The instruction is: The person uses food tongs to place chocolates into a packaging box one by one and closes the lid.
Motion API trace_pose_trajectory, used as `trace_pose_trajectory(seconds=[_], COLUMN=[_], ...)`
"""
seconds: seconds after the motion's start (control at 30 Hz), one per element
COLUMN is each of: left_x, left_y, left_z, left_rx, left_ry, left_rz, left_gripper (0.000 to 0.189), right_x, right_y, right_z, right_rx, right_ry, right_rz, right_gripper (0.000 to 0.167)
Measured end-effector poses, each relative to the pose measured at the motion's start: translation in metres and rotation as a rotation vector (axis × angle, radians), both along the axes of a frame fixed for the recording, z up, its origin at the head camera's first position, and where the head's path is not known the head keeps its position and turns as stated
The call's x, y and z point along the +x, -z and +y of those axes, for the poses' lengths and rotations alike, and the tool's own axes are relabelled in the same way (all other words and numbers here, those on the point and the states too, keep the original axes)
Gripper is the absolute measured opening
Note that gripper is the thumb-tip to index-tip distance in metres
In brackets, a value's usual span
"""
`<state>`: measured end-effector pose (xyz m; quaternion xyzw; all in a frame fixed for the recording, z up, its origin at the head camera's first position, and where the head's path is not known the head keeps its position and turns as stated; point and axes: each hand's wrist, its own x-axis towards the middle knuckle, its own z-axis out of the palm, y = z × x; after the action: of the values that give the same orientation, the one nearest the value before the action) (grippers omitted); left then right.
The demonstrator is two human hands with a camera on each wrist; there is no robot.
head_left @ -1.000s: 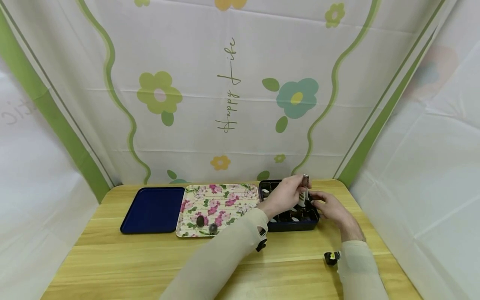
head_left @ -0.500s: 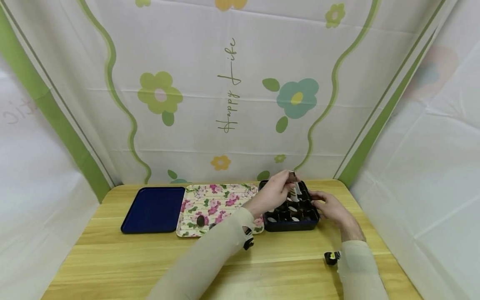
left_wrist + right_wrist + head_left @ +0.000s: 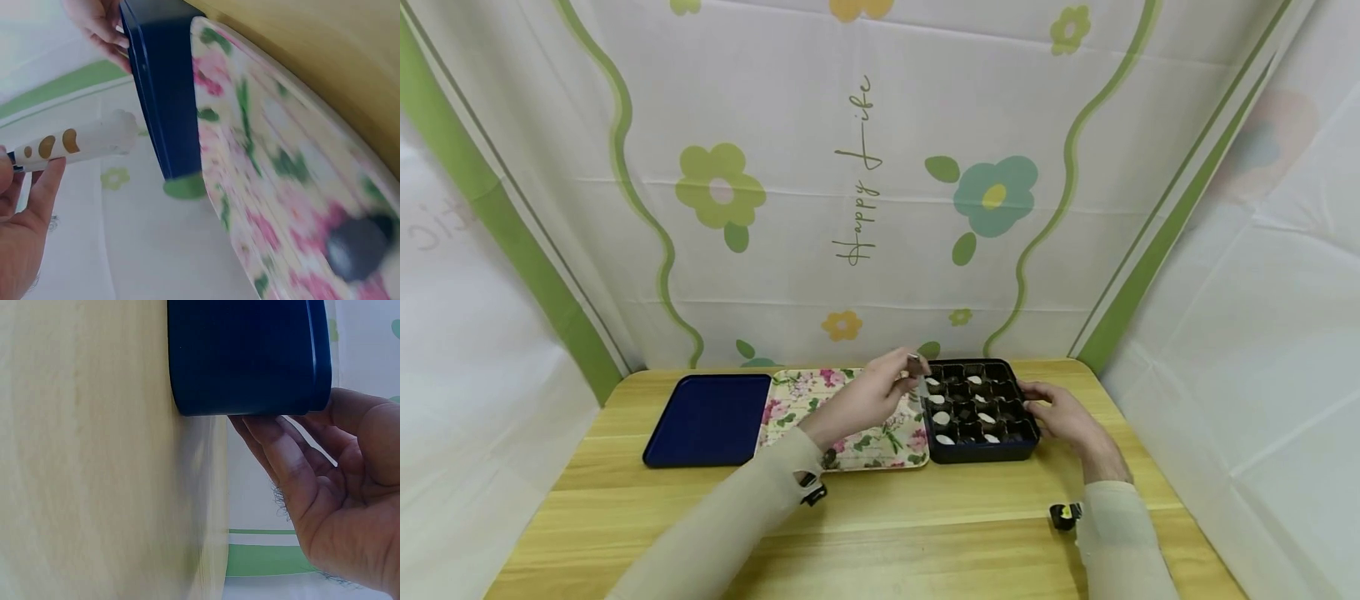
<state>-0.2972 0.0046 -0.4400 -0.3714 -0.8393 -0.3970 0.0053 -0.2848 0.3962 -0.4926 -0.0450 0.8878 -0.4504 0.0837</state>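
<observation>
My left hand pinches a pair of tongs with pale, scalloped ends and gold oval marks, held over the right side of a floral tray. No object shows at the tongs' tip in the left wrist view. A dark round ball lies on this tray, partly covered by my left forearm in the head view. Right of the tray stands a dark blue box, whose black divided insert holds white and dark pieces. My right hand rests its fingers against the box's right side, thumb near the rim.
A flat dark blue tray or lid lies at the left, beside the floral tray. All of this sits along the far edge of the wooden table, before a flower-printed curtain. White curtains hang on both sides.
My left hand has moved left with the tongs, from over the box to over the floral tray, uncovering the box's compartments. Its forearm now covers the dark balls' area. My right hand stays put.
</observation>
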Motion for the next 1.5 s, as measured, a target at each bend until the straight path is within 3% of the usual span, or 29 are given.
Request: trace_pose_trajectory(seconds=[0.33,0.47,0.6,0.83,1.03,1.3,1.5], left_x=[0.017,0.024,0.031,0.043,0.046,0.038,0.033], left_y=[0.008,0.011,0.011,0.011,0.015,0.027,0.038], left_z=[-0.065,-0.088,-0.111,-0.142,-0.153,-0.151,-0.147], left_rx=[-0.059,-0.096,-0.121,-0.142,-0.144,-0.163,-0.157], left_ry=[-0.02,-0.031,0.001,0.047,0.073,0.094,0.033], left_rz=[-0.03,0.004,0.031,-0.083,-0.101,-0.104,-0.084], left_gripper=[0.021,0.022,0.025,0.026,0.031,0.03,0.024], right_x=[-0.001,-0.001,-0.001,0.0,0.0,0.0,0.0], right_y=[0.001,0.001,0.0,-0.002,-0.001,0.0,-0.001], right_z=[0.001,0.001,0.0,-0.001,-0.002,-0.001,-0.001], right_rx=[-0.013,-0.006,0.002,0.0,-0.011,-0.023,-0.014], right_ry=[-0.005,-0.005,-0.004,0.0,0.005,0.001,0.0], right_rz=[0.011,0.01,0.009,-0.003,-0.004,-0.007,-0.004], right_gripper=[0.054,0.054,0.054,0.054,0.055,0.055,0.054])
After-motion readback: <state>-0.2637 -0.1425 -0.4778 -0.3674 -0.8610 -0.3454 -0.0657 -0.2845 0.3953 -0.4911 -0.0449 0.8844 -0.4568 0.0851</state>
